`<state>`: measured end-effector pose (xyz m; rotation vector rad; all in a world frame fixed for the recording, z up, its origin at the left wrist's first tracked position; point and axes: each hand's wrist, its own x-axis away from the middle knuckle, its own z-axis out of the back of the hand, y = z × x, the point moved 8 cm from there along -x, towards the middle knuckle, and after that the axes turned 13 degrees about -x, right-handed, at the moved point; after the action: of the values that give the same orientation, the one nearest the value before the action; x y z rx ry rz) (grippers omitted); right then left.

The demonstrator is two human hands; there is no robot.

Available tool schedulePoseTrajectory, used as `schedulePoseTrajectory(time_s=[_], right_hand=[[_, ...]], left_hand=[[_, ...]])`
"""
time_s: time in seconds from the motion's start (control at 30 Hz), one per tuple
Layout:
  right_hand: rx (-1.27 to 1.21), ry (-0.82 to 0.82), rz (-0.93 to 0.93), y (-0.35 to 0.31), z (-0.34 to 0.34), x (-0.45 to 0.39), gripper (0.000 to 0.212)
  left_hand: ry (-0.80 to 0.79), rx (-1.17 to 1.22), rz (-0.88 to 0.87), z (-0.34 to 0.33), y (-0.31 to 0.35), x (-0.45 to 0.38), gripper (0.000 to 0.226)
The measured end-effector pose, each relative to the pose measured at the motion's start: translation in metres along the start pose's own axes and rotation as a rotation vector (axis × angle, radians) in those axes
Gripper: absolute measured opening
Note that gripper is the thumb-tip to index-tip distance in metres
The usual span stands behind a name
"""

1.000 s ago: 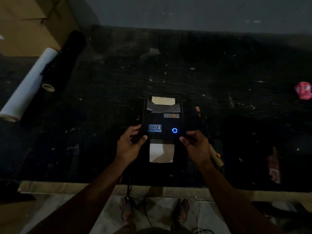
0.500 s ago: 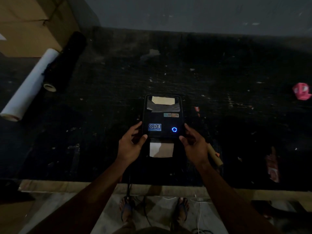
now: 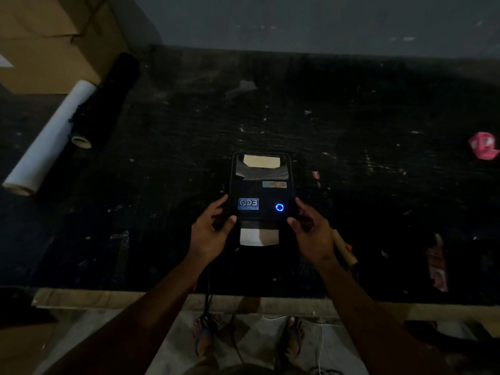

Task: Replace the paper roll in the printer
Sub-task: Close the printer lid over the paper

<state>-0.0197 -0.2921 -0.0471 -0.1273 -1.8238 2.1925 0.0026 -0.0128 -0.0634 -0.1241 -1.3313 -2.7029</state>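
Standing at the near edge of a dark, scuffed tabletop, a person has both hands at the front corners of a small black printer. The left hand sits at the printer's near left corner, thumb laid along the front edge and fingers loosely spread up its left side. The right hand mirrors it at the near right corner, fingers apart and curved, the palm open; whether they actually touch the casing is hard to tell in this dim light. Neither hand is closed around anything.

The printer lies flat near the middle of the tabletop, closer to the person's side. A ring light glows blue on its top beside a blue label. A short strip of white paper sticks out of the front slot between the two hands. At the far end of the printer a pale patch shows through a window.

Just behind the right wrist lies a brown cardboard tube. Far off at the left, a long white roll rests against a black roll, with a cardboard box behind them. A crumpled red scrap lies at the far right. A cable hangs down over the table's front edge towards the sandalled feet.
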Motion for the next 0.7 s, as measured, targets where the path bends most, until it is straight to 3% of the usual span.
schedulePoseTrajectory(time_s=[0.7], right_hand=[[-0.033, -0.006, -0.005, 0.0091, -0.0009, -0.0031, 0.059]], left_hand=[[0.001, 0.007, -0.005, 0.0009, 0.005, 0.0012, 0.059]])
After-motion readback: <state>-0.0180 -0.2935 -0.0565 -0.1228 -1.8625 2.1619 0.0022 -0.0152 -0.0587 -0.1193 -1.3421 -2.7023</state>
